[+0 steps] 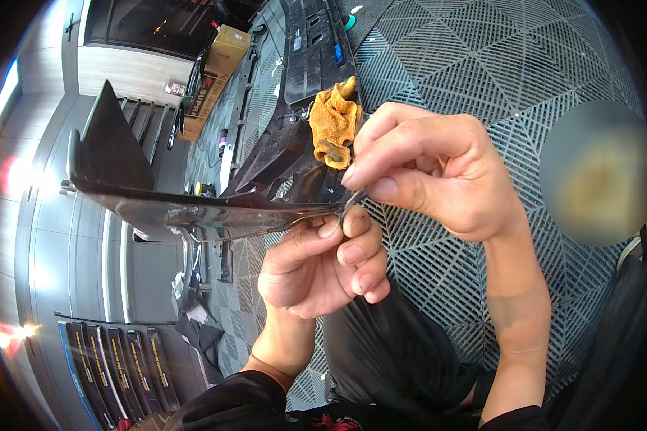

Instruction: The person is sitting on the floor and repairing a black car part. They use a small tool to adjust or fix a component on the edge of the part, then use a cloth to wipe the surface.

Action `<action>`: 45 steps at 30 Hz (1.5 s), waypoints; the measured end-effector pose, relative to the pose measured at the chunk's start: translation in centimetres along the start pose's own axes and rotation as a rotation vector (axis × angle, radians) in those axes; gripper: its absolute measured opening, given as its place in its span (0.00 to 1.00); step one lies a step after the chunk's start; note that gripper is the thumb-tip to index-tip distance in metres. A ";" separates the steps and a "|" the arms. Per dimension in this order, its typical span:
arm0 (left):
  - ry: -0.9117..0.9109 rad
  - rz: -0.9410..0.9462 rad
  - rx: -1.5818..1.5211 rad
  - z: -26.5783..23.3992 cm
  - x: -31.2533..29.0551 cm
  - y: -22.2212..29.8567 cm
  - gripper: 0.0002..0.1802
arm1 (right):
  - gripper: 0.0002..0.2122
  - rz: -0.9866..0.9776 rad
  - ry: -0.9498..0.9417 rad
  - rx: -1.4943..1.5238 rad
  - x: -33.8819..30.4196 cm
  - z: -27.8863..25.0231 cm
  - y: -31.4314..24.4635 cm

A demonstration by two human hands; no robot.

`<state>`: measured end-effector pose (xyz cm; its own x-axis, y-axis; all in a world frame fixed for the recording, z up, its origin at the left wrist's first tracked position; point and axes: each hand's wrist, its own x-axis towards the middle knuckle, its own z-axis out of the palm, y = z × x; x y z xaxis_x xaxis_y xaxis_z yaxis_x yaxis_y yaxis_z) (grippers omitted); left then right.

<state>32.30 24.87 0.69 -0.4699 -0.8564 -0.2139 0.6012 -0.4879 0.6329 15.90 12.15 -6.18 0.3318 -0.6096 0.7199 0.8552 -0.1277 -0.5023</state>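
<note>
A glossy black car body panel (pixel 201 213), long and curved with an upright wing at its far left end, reaches across to my hands. Thumb and fingers of my left hand (pixel 323 262) pinch its tapered right end from below. Just above, my right hand (pixel 438 169) is closed, thumb against forefinger, on a small thin greyish strip (pixel 354 198) at that same tip. I cannot make out whether the strip is film or a blade. An orange-yellow cloth (pixel 333 126) lies crumpled on the dark panel parts behind my right fingertips.
Grey grated tiles (pixel 446 65) cover the floor. Another large black panel (pixel 313 50) stretches away at the back, beside a cardboard box (pixel 226 50). Dark slats (pixel 122 366) stand against the wall at lower left. My bent knee (pixel 392 345) is below my hands.
</note>
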 end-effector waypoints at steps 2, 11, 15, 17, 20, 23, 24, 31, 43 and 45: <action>-0.010 0.001 -0.005 -0.1 0.1 0.0 0.10 | 0.09 -0.040 -0.014 -0.021 0.1 0.0 0.8; -0.030 0.002 -0.004 -0.2 0.2 0.0 0.10 | 0.08 -0.018 -0.018 -0.035 0.3 0.5 0.9; -0.025 0.002 -0.009 -0.3 0.1 0.0 0.10 | 0.08 -0.036 -0.014 -0.021 0.4 0.6 1.5; -0.031 0.001 -0.007 -0.2 0.2 0.1 0.10 | 0.08 -0.053 -0.013 -0.021 0.6 0.7 1.6; -0.032 0.000 -0.014 -0.3 0.1 0.1 0.10 | 0.08 -0.054 -0.010 -0.009 0.6 0.8 1.7; -0.035 0.005 -0.014 -0.3 0.2 0.0 0.10 | 0.08 -0.043 -0.011 -0.007 0.5 0.7 1.9; -0.035 0.008 -0.011 -0.3 0.2 0.0 0.10 | 0.08 -0.040 -0.011 -0.008 0.5 0.7 1.9; -0.026 0.019 -0.057 -0.3 0.2 -0.1 0.11 | 0.07 -0.047 -0.027 0.005 0.6 0.6 2.2; -0.026 0.060 -0.114 -0.3 0.1 -0.4 0.14 | 0.07 -0.068 -0.005 0.050 0.6 1.0 2.6; -0.023 0.057 -0.116 -0.3 0.2 -0.4 0.14 | 0.07 -0.080 -0.011 0.019 0.6 0.7 2.7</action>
<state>32.13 24.84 0.18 -0.4463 -0.8801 -0.1621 0.6974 -0.4555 0.5533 18.67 12.05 -6.77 0.2663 -0.5895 0.7626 0.8864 -0.1610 -0.4339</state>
